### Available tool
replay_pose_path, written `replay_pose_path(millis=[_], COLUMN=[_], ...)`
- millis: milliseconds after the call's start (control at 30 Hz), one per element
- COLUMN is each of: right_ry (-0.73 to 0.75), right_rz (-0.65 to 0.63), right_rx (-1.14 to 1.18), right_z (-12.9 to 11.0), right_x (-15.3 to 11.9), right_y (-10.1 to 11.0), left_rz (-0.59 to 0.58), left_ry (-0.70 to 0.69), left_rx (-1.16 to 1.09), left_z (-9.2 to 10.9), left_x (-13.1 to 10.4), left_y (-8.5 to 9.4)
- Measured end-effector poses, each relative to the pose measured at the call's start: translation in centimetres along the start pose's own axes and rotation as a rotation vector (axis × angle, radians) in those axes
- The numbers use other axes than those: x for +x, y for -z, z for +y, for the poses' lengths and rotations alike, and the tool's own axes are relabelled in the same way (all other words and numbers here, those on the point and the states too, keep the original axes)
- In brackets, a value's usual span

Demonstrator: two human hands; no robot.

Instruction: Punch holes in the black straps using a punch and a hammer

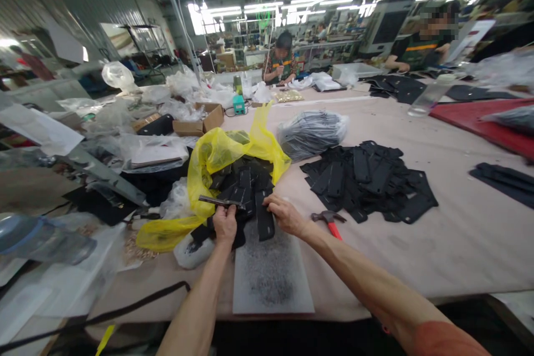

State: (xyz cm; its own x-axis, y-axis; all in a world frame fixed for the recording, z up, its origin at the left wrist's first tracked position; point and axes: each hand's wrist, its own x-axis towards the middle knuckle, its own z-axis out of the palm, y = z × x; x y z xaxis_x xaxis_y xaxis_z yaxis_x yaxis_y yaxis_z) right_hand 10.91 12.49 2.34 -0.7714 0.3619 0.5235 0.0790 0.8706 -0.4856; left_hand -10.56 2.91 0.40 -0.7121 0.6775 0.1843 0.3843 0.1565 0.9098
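My left hand is closed around a slim dark metal tool, held sideways; its exact kind does not show. With bent fingers my right hand pinches the edge of a long black strap-like piece, which hangs over the far end of a pale, scuffed board. Behind both hands, an open yellow plastic bag spills many similar black pieces. A claw hammer with a red handle lies right of my right hand. Beside my left wrist stands a small white container.
On the right lies a large pile of black pieces, with a clear bag of dark items behind it. A cardboard box and plastic wrapping fill the left. Two people work across the table. A large clear bottle is at far left.
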Motion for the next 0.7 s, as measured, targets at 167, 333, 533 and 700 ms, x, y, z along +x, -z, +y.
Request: replay_pose_path(millis=[167, 333, 533, 700], right_ry=[-0.102, -0.231, -0.307, -0.323], right_rz=[0.004, 0.008, 0.077, 0.090], right_rx=[0.047, 0.021, 0.008, 0.028], right_z=[-3.2, -4.8, -4.5, -4.4], right_x=[-5.5, -9.3, -8.9, -9.1], right_y=[0.0, -0.7, -0.4, -0.3], left_rz=[0.039, 0.041, 0.097, -0.171], left_ry=[0.051, 0.026, -0.125, -0.209], left_rx=[-0.010, 0.001, 0.121, -0.042], left_z=[-1.4, -0.2, 4.7, 7.0], left_x=[0.0, 0.1, -1.3, -3.6], left_y=[0.6, 0.7, 0.5, -2.6])
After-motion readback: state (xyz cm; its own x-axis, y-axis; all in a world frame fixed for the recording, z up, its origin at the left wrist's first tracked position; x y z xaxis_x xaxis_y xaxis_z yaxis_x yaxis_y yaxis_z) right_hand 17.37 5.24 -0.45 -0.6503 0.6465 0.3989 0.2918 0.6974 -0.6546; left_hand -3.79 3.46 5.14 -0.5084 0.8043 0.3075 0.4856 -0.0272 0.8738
